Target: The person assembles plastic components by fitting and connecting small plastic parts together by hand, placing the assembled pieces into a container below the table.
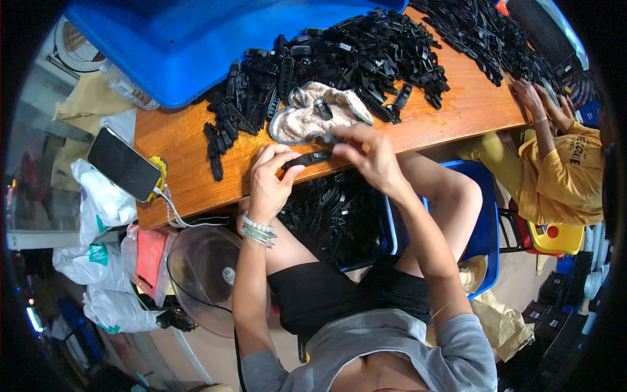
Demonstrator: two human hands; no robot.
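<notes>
Between the thumb and fingers of my left hand (269, 179) is a long black plastic part (305, 159), held level just over the table's front edge. My right hand (371, 157) is at the part's right end, its fingers pinched together and partly blurred. Something small and dark (332, 138) shows at those fingertips, too smeared to name. Just beyond my hands lies a crumpled pale cloth (297, 123) with a grey edging, and a small black piece (322, 109) rests on it.
Black plastic parts (353, 59) are heaped across the wooden table (470, 108), beside a large blue bin (176, 59). Below my hands sits a tub of black parts (333, 222). A phone (124, 163) stands left. At right, a co-worker's hands (539, 101) touch another heap.
</notes>
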